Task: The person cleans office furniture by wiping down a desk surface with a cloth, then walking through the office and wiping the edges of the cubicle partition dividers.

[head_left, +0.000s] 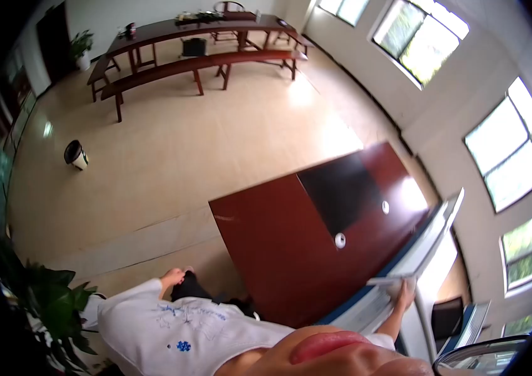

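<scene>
My left hand hangs low beside my black trousers. Its fingers look curled together, and I see nothing held in them. At the right, my right hand is closed at the edge of a long white panel with a blue strip along it. What the panel belongs to is unclear. Between my hands stands a dark red desk with a black inset section and two small round white fittings. My white shirt with blue prints, and part of my face, fill the lower foreground.
A leafy plant stands close on my left. Further off is a small bin on the tiled floor. A long curved bench and table are at the back. Windows line the right wall, and a dark chair is low right.
</scene>
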`<state>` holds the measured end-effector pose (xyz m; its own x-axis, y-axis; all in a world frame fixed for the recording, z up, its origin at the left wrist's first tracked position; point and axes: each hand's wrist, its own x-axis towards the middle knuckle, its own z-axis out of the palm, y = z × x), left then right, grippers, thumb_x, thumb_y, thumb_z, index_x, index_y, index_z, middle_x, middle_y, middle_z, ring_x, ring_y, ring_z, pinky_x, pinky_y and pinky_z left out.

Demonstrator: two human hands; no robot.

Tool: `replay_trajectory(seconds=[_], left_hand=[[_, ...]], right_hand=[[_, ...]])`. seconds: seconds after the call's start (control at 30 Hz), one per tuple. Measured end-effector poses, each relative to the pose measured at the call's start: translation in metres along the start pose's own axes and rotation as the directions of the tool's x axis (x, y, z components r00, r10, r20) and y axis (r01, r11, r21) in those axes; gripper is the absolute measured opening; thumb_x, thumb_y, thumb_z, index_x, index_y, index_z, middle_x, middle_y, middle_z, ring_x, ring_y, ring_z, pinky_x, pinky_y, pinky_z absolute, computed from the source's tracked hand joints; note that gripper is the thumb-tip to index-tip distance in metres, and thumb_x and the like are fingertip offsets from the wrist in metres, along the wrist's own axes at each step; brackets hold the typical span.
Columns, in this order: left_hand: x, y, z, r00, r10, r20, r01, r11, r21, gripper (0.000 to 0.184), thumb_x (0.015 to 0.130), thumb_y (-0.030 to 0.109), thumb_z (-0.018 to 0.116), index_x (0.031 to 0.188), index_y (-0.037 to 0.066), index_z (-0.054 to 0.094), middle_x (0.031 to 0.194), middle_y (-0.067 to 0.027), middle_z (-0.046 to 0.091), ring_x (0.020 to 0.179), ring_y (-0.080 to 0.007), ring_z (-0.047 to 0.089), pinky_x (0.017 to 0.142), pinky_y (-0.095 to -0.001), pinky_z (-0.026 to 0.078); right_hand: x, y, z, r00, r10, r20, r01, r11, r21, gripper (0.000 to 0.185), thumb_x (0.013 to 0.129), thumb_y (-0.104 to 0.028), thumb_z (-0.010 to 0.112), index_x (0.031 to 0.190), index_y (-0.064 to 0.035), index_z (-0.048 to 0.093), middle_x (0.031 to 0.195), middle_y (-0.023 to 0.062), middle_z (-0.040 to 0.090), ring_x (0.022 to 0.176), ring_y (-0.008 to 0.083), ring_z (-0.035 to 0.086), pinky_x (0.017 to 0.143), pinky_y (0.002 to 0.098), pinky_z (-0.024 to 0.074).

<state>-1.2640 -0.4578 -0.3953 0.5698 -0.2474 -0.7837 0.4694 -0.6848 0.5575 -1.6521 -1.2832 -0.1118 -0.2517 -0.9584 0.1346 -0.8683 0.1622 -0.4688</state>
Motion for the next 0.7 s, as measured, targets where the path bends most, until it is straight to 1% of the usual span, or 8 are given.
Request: replay_trajectory(seconds=[0.03, 0.17, 0.23, 0.4, 0.47, 0.53, 0.63, 0.7], left_hand=[[-0.005, -0.011, -0.012, 0.999, 0.027, -0.040, -0.031, 0.994, -0.104, 0.028, 0.096, 0.030, 0.056, 0.101, 0.004, 0.067, 0.082, -0.0090, 0.072, 0.066, -0.0174, 0.067, 0.058, -0.0350, 0.053], [-0.017, -0.074, -0.078, 0.984, -0.143, -0.109, 0.097, 0.933, -0.347, 0.026, 0.095, 0.025, 0.055, 0.101, 0.003, 0.067, 0.081, -0.0098, 0.072, 0.064, -0.0190, 0.067, 0.057, -0.0356, 0.054], [-0.028, -0.118, -0.108, 0.972, -0.220, -0.079, 0.173, 0.904, -0.391, 0.026, 0.094, 0.024, 0.054, 0.094, 0.003, 0.068, 0.078, -0.0104, 0.071, 0.062, -0.0206, 0.067, 0.055, -0.0368, 0.053], [-0.022, -0.201, -0.197, 0.897, -0.433, -0.093, 0.333, 0.797, -0.503, 0.032, 0.092, 0.027, 0.052, 0.080, 0.003, 0.068, 0.071, -0.0120, 0.070, 0.060, -0.0241, 0.067, 0.052, -0.0392, 0.052], [-0.018, -0.217, -0.229, 0.769, -0.605, -0.206, 0.411, 0.716, -0.564, 0.029, 0.094, 0.026, 0.053, 0.086, 0.001, 0.065, 0.073, -0.0151, 0.067, 0.061, -0.0282, 0.065, 0.054, -0.0427, 0.053], [-0.002, -0.217, -0.248, 0.766, -0.616, -0.183, 0.338, 0.628, -0.701, 0.030, 0.094, 0.028, 0.051, 0.085, 0.003, 0.064, 0.067, -0.0130, 0.063, 0.056, -0.0263, 0.062, 0.049, -0.0422, 0.049], [0.043, -0.204, -0.281, 0.883, -0.449, -0.138, 0.298, 0.763, -0.574, 0.031, 0.096, 0.032, 0.050, 0.084, 0.005, 0.063, 0.066, -0.0107, 0.062, 0.050, -0.0225, 0.055, 0.043, -0.0382, 0.041], [0.082, -0.170, -0.300, 0.892, -0.401, -0.211, 0.184, 0.746, -0.640, 0.020, 0.093, 0.022, 0.055, 0.082, 0.007, 0.062, 0.070, -0.0087, 0.067, 0.054, -0.0199, 0.063, 0.048, -0.0367, 0.050]], right_hand=[[-0.004, 0.008, 0.000, 0.995, -0.063, 0.071, 0.065, 0.997, -0.029, 0.094, 0.066, -0.078, 0.073, 0.121, -0.0021, 0.071, 0.118, 0.0241, 0.071, 0.106, 0.0402, 0.069, 0.095, 0.0478, 0.0534], [-0.128, -0.023, 0.007, 0.946, -0.280, -0.162, 0.278, 0.960, -0.039, 0.089, 0.068, -0.077, 0.072, 0.117, -0.0019, 0.073, 0.113, 0.0242, 0.072, 0.103, 0.0411, 0.070, 0.090, 0.0499, 0.0549], [-0.200, -0.058, 0.020, 0.901, -0.405, -0.157, 0.398, 0.914, -0.074, 0.088, 0.069, -0.075, 0.072, 0.116, -0.0015, 0.072, 0.112, 0.0247, 0.072, 0.103, 0.0416, 0.069, 0.090, 0.0501, 0.0550], [-0.372, -0.124, 0.060, 0.745, -0.650, 0.153, 0.668, 0.728, -0.154, 0.084, 0.070, -0.070, 0.074, 0.116, -0.0004, 0.071, 0.111, 0.0260, 0.071, 0.103, 0.0426, 0.069, 0.089, 0.0506, 0.0553], [-0.423, -0.136, 0.063, 0.690, -0.628, 0.359, 0.711, 0.680, -0.178, 0.082, 0.071, -0.068, 0.075, 0.116, 0.0000, 0.071, 0.111, 0.0266, 0.071, 0.103, 0.0430, 0.069, 0.088, 0.0508, 0.0554], [-0.456, -0.144, 0.062, 0.638, -0.554, 0.534, 0.732, 0.651, -0.199, 0.081, 0.071, -0.066, 0.075, 0.116, 0.0004, 0.070, 0.110, 0.0271, 0.071, 0.103, 0.0434, 0.069, 0.088, 0.0510, 0.0555], [-0.487, -0.156, 0.062, 0.578, -0.437, 0.690, 0.751, 0.615, -0.240, 0.078, 0.072, -0.064, 0.076, 0.116, 0.0010, 0.070, 0.109, 0.0279, 0.071, 0.103, 0.0441, 0.069, 0.087, 0.0513, 0.0557], [-0.498, -0.173, 0.072, 0.539, -0.393, 0.745, 0.769, 0.591, -0.245, 0.077, 0.073, -0.062, 0.077, 0.115, 0.0014, 0.069, 0.109, 0.0284, 0.071, 0.103, 0.0445, 0.069, 0.087, 0.0515, 0.0558]])
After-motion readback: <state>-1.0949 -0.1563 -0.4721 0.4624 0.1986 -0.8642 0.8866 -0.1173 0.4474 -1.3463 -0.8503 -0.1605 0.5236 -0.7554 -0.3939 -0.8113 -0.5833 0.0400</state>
